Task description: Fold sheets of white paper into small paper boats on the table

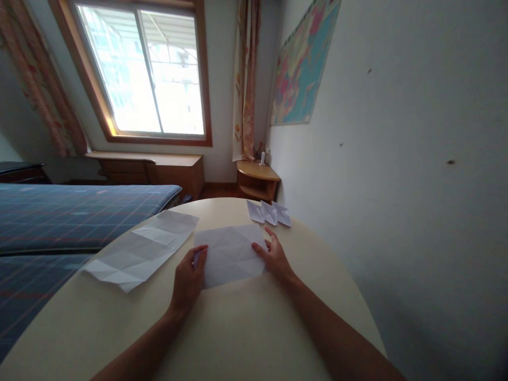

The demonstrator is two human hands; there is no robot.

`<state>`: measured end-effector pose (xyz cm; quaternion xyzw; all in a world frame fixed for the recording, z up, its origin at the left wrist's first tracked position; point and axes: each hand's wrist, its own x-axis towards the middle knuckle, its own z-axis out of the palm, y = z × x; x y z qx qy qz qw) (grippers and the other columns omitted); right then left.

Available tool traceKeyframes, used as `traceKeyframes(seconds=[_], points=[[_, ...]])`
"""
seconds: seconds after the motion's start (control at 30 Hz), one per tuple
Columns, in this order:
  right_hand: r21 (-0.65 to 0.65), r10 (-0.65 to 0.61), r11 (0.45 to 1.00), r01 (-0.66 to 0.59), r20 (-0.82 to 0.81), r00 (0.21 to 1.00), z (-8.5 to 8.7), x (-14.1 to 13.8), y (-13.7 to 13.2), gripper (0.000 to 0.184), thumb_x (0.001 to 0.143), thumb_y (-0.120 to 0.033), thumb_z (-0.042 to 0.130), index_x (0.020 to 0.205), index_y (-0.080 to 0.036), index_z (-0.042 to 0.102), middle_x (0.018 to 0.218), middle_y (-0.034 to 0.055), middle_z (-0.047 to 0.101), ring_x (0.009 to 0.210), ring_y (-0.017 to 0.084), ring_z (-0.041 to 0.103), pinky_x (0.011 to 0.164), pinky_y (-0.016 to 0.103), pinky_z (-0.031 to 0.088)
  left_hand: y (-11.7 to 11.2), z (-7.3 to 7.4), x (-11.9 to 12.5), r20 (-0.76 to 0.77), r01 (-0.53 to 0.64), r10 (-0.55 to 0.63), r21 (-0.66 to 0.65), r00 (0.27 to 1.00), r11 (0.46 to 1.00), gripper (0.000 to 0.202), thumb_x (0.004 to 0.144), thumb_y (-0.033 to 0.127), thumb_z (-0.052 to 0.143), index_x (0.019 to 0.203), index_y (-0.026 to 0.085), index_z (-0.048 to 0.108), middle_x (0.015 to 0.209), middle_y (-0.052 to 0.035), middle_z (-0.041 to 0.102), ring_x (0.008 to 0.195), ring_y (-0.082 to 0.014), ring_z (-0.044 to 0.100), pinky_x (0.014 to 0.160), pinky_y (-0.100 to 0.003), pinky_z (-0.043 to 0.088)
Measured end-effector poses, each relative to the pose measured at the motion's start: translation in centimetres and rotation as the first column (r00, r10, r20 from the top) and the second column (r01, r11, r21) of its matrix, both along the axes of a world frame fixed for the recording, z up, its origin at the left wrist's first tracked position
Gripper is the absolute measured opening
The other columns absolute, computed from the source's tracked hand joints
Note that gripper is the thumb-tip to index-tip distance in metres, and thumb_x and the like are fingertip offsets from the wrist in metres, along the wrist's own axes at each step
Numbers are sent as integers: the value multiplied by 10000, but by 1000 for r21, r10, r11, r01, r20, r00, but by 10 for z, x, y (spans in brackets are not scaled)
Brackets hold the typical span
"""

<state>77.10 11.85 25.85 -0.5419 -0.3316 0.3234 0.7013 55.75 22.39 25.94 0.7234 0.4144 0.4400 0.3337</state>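
Observation:
A creased white sheet of paper [230, 256] is held just over the table between my two hands. My left hand [190, 275] pinches its left edge, thumb on top and fingers curled beneath. At the right edge, my right hand [277, 256] grips the paper with the thumb on its face, while the index finger points away. To the left lies a larger white sheet [148, 246] marked with a grid of folds. Beyond my right hand, several small folded paper pieces [269, 212] rest in a row near the far edge.
The round cream table [246, 328] stands close to the white wall [408, 222] on the right. A plaid mattress [79, 217] is at its left. Behind are a low wooden desk [174, 164], a corner shelf [257, 170] and a window [174, 69].

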Motion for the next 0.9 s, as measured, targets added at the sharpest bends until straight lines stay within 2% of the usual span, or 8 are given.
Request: traceKeyframes(seconds=[0.13,0.27,0.33,0.43,0.57,0.7,0.8,0.9], points=[[126,53,991,-53,4,999,2,3,0,927,679,-386,821,1420,-217,291,1029,70,729,893,249,704,802,404,564,1,-1,1,112,-3,-6,81,994,997,482,871,474,511,1258,190,562,1063,-95,664,871,-231,636,772,-366,526],[185,-66,982,40,138,988,10,9,-5,478,722,-394,788,1109,-198,587,967,52,735,880,232,687,835,397,537,3,-5,5,240,19,-43,102,970,995,624,846,428,595,1395,210,394,1120,-101,607,989,-235,616,879,-416,521],[212,-168,970,118,237,957,15,10,-9,288,754,-386,762,920,-192,628,921,50,733,897,234,675,853,397,519,2,-6,6,250,10,-44,135,967,991,653,841,413,614,1413,222,361,1156,-100,578,1005,-226,600,915,-434,514],[271,-234,954,130,395,889,22,10,-16,182,782,-330,734,810,-208,602,929,53,730,1045,251,633,945,427,468,0,-5,5,243,46,-80,142,967,989,614,858,393,600,1401,236,361,1259,-109,534,1049,-218,573,899,-420,539],[256,-200,965,57,578,791,28,4,-23,130,808,-307,689,788,-228,587,963,61,720,1189,259,558,1008,472,422,-1,-1,1,224,61,-83,101,971,993,470,844,377,593,1280,237,487,1311,-115,511,1129,-254,548,757,-364,595],[156,-86,987,-44,734,673,26,5,-25,88,831,-271,664,909,-234,648,1009,76,707,1208,252,537,997,446,439,1,0,0,196,125,-147,119,969,985,152,812,289,555,893,210,656,1164,-92,583,1091,-260,593,765,-376,600],[52,3,994,-93,859,511,21,14,-26,240,836,-213,653,1072,-246,681,1137,78,682,1266,242,475,1042,436,406,4,-2,0,196,140,-158,103,968,985,147,779,231,536,856,206,659,1101,-86,623,1058,-253,620,805,-396,591],[-74,98,994,-80,934,343,17,24,-27,280,841,-143,618,1076,-254,720,1215,67,659,1313,243,418,1087,441,363,6,-4,0,129,161,-180,149,975,976,140,781,194,498,782,206,637,1098,-85,649,1053,-250,629,909,-449,545]])
